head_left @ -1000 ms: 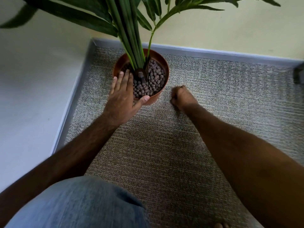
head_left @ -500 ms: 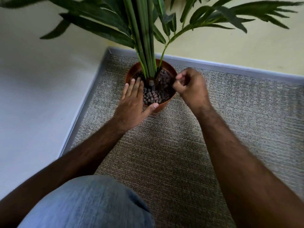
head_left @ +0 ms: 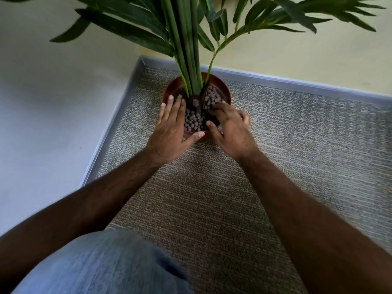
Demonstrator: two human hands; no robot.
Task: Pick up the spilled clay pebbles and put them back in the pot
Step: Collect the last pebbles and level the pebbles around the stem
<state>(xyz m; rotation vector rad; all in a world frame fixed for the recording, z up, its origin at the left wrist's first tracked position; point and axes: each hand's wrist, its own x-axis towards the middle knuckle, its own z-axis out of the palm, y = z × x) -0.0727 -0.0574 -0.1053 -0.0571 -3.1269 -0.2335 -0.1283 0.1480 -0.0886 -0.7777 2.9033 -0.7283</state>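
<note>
Since half a second ago your right hand [head_left: 230, 126] dropped from above the round terracotta-brown plastic pot [head_left: 222, 85] onto its small brown clay pebbles [head_left: 194, 122], fingers spread. Left hand [head_left: 171, 128] lies flat, spread, on the rim. Pebbles look light, hard and rolly: scoop them, don't pinch.

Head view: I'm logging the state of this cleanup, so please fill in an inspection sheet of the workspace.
Surface: grey-beige carpet; no loose pebbles visible on it.
Job's things: brown pot upright in the corner, clay pebbles filling it around the plant stems.
Clutter: nothing seen.
Grippers: left hand flat, fingers over the pebbles and thumb along the near rim; right hand spread, fingertips on the pebbles; neither visibly holds anything.
Cables: nothing seen.
Surroundings: grey baseboard, pale walls, leaves overhead, person's grey-clad knee in the foreground.
</note>
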